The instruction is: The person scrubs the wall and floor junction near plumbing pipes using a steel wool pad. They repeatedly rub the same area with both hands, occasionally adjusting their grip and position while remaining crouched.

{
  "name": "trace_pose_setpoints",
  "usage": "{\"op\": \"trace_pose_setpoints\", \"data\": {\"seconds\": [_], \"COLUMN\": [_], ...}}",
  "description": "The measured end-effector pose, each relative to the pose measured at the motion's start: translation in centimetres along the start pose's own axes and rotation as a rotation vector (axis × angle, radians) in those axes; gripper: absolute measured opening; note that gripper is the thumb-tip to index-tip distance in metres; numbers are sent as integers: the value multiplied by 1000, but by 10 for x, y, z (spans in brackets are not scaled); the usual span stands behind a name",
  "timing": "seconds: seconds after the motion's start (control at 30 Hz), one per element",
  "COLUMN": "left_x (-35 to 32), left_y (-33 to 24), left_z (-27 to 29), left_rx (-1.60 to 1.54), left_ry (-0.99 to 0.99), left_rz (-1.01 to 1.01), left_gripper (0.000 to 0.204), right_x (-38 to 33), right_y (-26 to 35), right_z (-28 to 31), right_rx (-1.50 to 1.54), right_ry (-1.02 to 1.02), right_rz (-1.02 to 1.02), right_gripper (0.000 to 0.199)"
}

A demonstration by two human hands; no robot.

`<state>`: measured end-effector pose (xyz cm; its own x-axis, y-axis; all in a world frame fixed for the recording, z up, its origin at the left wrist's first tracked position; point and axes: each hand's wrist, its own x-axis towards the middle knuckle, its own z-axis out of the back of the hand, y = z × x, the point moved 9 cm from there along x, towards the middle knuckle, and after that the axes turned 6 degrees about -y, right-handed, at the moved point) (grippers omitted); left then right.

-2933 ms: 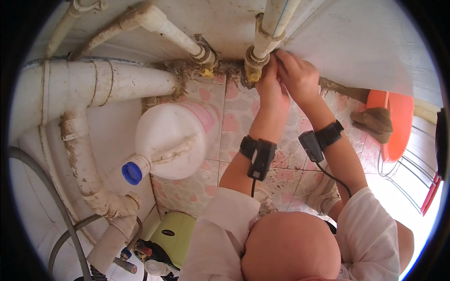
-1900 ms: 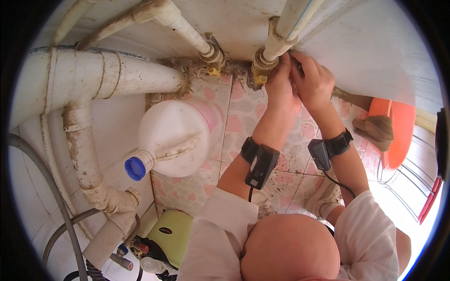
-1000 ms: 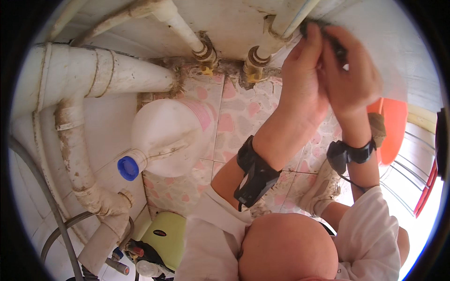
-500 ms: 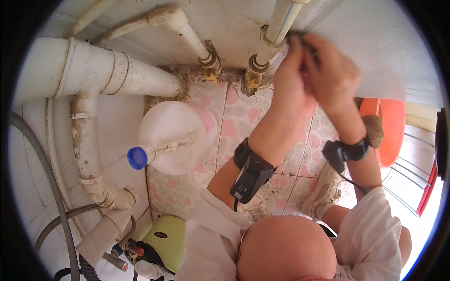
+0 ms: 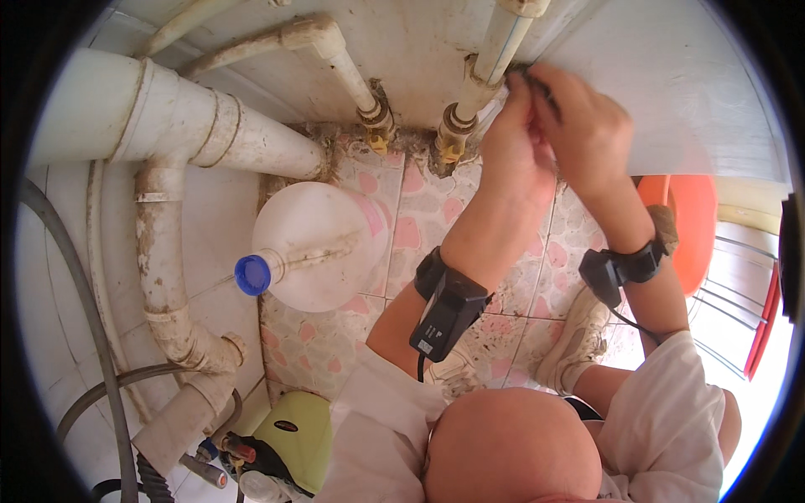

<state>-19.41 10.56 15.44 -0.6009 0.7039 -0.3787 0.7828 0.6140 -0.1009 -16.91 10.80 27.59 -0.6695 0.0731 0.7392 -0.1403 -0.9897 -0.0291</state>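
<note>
My left hand [image 5: 515, 121] is raised close to the white vertical pipe [image 5: 506, 40] by the wall, its fingers closed near the pipe's right side. What those fingers hold, if anything, is hidden. Right beside it, my right hand [image 5: 587, 121] is closed around a thin dark object [image 5: 546, 94], of which only a short piece shows. Both hands touch or nearly touch each other. Just left of them, the pipe runs down into a brass fitting [image 5: 453, 144] at the floor. A black device is strapped to each wrist.
A large whitish plastic jug [image 5: 327, 243] with a blue cap stands on the pink-patterned tiles. Thick white drain pipes [image 5: 159, 243] run along the left wall. A second brass fitting [image 5: 379, 134], an orange basin [image 5: 692, 226], a wire rack [image 5: 738, 293] and a yellow-green machine [image 5: 293, 432] are around me.
Both hands have shifted slightly left and a little lower in the picture, still close together by the pipe. The view has moved slightly. Nothing has visibly been let go.
</note>
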Motion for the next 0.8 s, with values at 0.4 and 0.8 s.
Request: {"op": "trace_pose_setpoints", "data": {"seconds": [0.4,0.8], "left_x": [-10,-45], "left_y": [-9,-18], "left_z": [-32,-122], "left_rx": [159,141], "left_ry": [-37,287], "left_rz": [-173,-164], "left_gripper": [23,17], "right_x": [18,68], "right_y": [-14,-28], "right_z": [31,90], "right_rx": [15,238], "right_ry": [-105,-362], "right_rz": [71,-147], "right_gripper": [19,11]}}
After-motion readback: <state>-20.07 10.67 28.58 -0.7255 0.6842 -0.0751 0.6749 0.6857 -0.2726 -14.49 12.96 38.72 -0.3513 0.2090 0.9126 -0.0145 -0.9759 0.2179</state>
